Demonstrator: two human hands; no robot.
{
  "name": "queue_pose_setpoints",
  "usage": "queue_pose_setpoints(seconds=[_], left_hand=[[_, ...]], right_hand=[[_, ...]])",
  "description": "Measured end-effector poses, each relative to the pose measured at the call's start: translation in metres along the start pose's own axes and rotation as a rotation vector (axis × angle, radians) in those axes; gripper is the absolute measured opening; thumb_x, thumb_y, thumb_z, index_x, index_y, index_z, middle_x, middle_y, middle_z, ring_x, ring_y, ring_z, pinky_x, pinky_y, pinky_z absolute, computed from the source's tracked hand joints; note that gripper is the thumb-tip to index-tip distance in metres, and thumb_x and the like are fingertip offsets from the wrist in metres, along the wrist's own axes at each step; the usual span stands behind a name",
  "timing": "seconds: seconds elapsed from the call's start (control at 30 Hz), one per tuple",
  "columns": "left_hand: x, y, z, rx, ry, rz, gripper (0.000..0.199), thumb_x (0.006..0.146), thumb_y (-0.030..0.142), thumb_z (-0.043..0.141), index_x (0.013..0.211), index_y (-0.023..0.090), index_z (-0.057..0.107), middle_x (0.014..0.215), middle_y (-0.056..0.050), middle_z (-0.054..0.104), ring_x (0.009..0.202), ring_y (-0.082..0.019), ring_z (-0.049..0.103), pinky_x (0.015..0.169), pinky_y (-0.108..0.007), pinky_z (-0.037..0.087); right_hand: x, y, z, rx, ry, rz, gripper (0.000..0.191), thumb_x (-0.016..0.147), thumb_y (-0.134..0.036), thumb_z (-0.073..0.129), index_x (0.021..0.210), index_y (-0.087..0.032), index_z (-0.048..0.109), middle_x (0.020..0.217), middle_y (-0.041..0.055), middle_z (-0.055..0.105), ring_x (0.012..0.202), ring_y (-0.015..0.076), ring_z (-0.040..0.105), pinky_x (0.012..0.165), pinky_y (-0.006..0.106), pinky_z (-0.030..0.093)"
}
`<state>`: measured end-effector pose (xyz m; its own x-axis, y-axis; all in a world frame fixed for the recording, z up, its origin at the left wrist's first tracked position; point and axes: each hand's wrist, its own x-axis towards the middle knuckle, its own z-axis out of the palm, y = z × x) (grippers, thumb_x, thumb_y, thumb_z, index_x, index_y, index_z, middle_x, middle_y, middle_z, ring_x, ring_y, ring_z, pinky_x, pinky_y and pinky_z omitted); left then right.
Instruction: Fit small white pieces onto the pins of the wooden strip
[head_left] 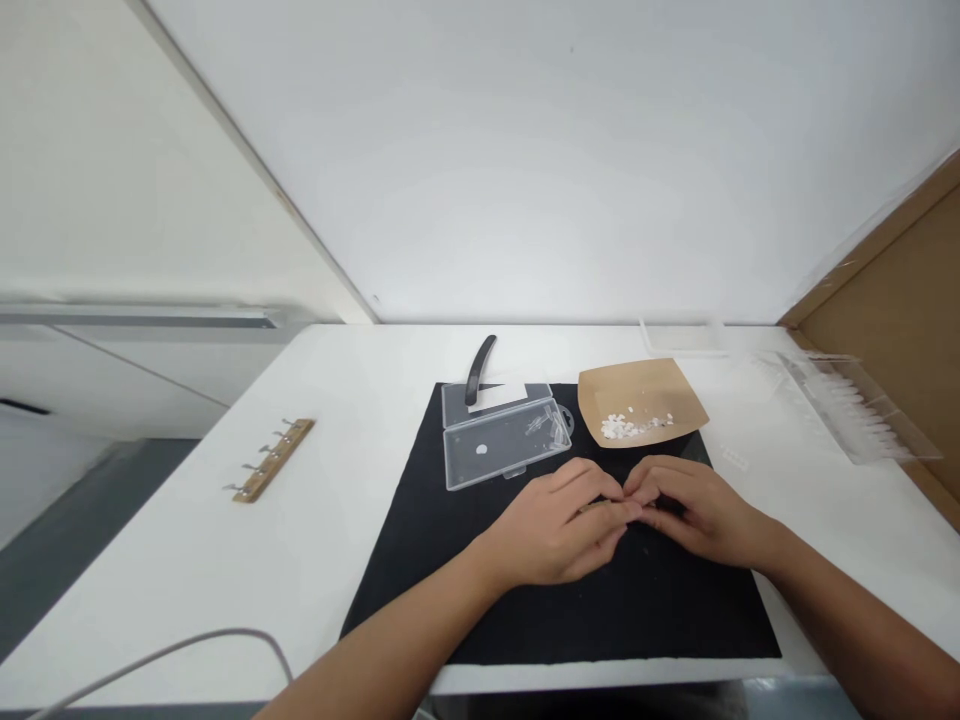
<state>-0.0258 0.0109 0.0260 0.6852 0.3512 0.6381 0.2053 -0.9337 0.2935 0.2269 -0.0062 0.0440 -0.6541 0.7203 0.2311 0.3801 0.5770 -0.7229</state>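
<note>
Over the black mat (600, 620), my left hand (562, 525) and my right hand (690, 510) meet at the fingertips. Both are closed in a pinch around something too small and hidden to make out. Just behind them lies an open clear plastic case (495, 465) with small clear pieces at its right end and a white round bit inside. Behind my right hand stands a brown paper tray (637, 385) holding many small white pieces (619, 427). A dark curved tool (480, 370) rests on the case's lid beside a white slip (501, 397).
A wooden strip with metal hooks (274, 461) lies on the white table (187, 560) at left. Clear trays with white pieces (847, 405) sit at right, near a cardboard panel (900, 290). A cable (217, 634) crosses the front left.
</note>
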Motion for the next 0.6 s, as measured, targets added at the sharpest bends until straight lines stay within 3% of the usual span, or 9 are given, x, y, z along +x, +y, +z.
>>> queue_pose_setpoints(seconds=[0.33, 0.6], left_hand=[[0.0036, 0.0011, -0.0014, -0.141, -0.011, 0.020, 0.014, 0.100, 0.020, 0.069, 0.114, 0.020, 0.068, 0.099, -0.005, 0.075, 0.095, -0.018, 0.068, 0.088, -0.034, 0.061], [0.0022, -0.0020, -0.0029, -0.170, -0.023, 0.024, 0.020, 0.099, 0.015, 0.067, 0.119, 0.019, 0.067, 0.100, -0.006, 0.076, 0.096, -0.018, 0.069, 0.089, -0.035, 0.059]], right_hand=[[0.0017, -0.0035, -0.0003, 0.117, -0.118, 0.047, 0.014, 0.105, -0.033, 0.063, 0.097, -0.023, 0.067, 0.094, 0.0015, 0.070, 0.087, 0.0143, 0.066, 0.079, 0.028, 0.051], [0.0002, -0.0050, 0.0003, 0.225, -0.074, 0.142, 0.015, 0.100, -0.035, 0.071, 0.095, -0.023, 0.065, 0.096, 0.0002, 0.071, 0.085, 0.0133, 0.067, 0.077, 0.027, 0.052]])
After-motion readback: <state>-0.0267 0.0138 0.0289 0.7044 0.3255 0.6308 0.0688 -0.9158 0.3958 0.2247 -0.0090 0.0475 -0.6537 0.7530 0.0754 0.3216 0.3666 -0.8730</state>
